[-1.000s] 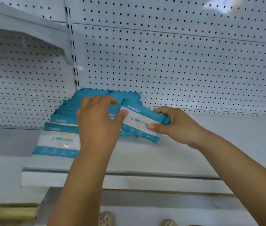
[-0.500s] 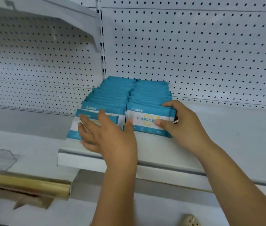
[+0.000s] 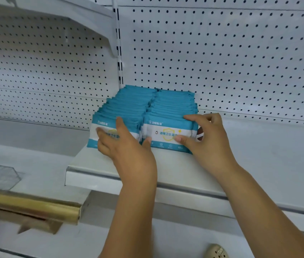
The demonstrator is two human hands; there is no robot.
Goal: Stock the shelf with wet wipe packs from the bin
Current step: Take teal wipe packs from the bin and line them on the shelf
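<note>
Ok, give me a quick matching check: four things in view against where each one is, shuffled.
1 left hand
2 right hand
3 gold bar
4 shoe

A bottom edge of view
B flat against left row of packs
C lower left, below shelf level
D pinching front of right row

Pairs: 1-B, 2-D, 3-C, 4-A

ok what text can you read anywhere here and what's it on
"酒精卫生湿巾": white band of the right front teal-and-white wet wipe pack.
"卫生湿": left front pack, the rest covered by the left hand.
Brand lines on the teal top bands and the bottom small print: too blurred to read.
</note>
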